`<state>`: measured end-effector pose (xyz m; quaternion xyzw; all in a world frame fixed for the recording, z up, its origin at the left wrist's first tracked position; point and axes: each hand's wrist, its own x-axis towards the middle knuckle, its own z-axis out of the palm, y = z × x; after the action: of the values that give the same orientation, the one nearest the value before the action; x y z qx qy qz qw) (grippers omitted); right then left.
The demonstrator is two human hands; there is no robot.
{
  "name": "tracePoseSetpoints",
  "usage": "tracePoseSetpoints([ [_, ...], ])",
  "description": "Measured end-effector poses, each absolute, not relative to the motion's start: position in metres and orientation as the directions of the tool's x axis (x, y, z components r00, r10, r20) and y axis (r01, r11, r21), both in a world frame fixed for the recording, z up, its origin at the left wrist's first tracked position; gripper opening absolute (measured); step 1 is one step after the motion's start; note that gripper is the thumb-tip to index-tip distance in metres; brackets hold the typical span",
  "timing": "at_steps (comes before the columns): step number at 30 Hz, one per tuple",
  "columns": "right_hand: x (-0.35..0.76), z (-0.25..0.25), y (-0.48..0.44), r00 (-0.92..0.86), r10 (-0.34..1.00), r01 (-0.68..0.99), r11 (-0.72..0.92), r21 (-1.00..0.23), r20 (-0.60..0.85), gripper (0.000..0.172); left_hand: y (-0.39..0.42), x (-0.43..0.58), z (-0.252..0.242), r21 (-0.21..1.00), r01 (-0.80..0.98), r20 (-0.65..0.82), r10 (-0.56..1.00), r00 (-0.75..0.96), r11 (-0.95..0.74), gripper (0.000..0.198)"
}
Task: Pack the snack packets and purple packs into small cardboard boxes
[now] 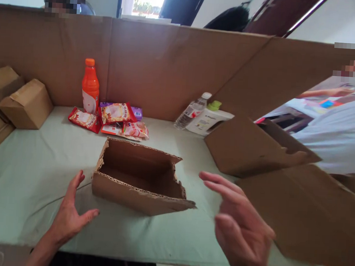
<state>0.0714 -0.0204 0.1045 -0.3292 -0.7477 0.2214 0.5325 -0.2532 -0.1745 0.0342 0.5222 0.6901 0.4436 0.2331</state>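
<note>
An open cardboard box (141, 179) with rough torn edges lies in the middle of the pale green table (37, 160), and nothing shows inside it. My left hand (70, 214) hovers just left of the box, fingers spread, holding nothing. To the right of the box my right hand (240, 229) is raised with its fingers stretched out and apart, also holding nothing. Neither hand touches the box.
Behind the box stand an orange drink bottle (90, 85), several snack packets (115, 119), a clear water bottle (192, 112) and a white detergent bottle (208, 119). Cardboard boxes (25, 103) sit at left, flattened cardboard (305, 209) at right. A cardboard wall (169, 68) rings the table; other people sit beyond.
</note>
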Motion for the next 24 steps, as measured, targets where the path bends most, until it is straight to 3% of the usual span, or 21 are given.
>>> tracePoseSetpoints([
  [2,0.075,0.075,-0.018,-0.009,0.905,0.13,0.422,-0.897,0.425,0.041,-0.164,-0.251,0.034,0.877,0.478,0.136,0.929,-0.344,0.048,0.099],
  [3,0.073,0.06,-0.017,0.013,0.962,0.071,0.272,-0.96,0.274,0.044,-0.157,-0.249,0.034,0.888,0.459,0.138,0.933,-0.334,0.033,0.099],
  [5,0.064,0.035,-0.018,-0.05,0.999,0.013,0.018,-1.0,0.017,0.05,-0.145,-0.243,0.033,0.906,0.424,0.146,0.942,-0.304,-0.003,0.101],
  [7,0.046,0.021,-0.017,-0.123,0.988,0.012,-0.094,-0.996,-0.095,0.05,-0.135,-0.239,0.032,0.916,0.399,0.166,0.94,-0.299,-0.035,0.1],
  [11,-0.001,0.022,-0.002,-0.295,0.953,-0.025,-0.085,-0.996,-0.074,0.053,-0.126,-0.251,0.031,0.927,0.375,0.224,0.845,-0.486,-0.03,0.094],
  [17,-0.041,0.035,0.044,-0.502,0.864,0.023,-0.021,-0.999,-0.03,0.06,-0.126,-0.287,0.014,0.949,0.283,0.11,0.697,-0.709,0.137,0.089],
  [24,-0.075,0.041,0.134,-0.428,0.888,-0.07,-0.22,-0.973,-0.17,0.042,-0.128,-0.284,-0.01,0.929,0.346,0.17,0.675,-0.718,0.135,0.082],
])
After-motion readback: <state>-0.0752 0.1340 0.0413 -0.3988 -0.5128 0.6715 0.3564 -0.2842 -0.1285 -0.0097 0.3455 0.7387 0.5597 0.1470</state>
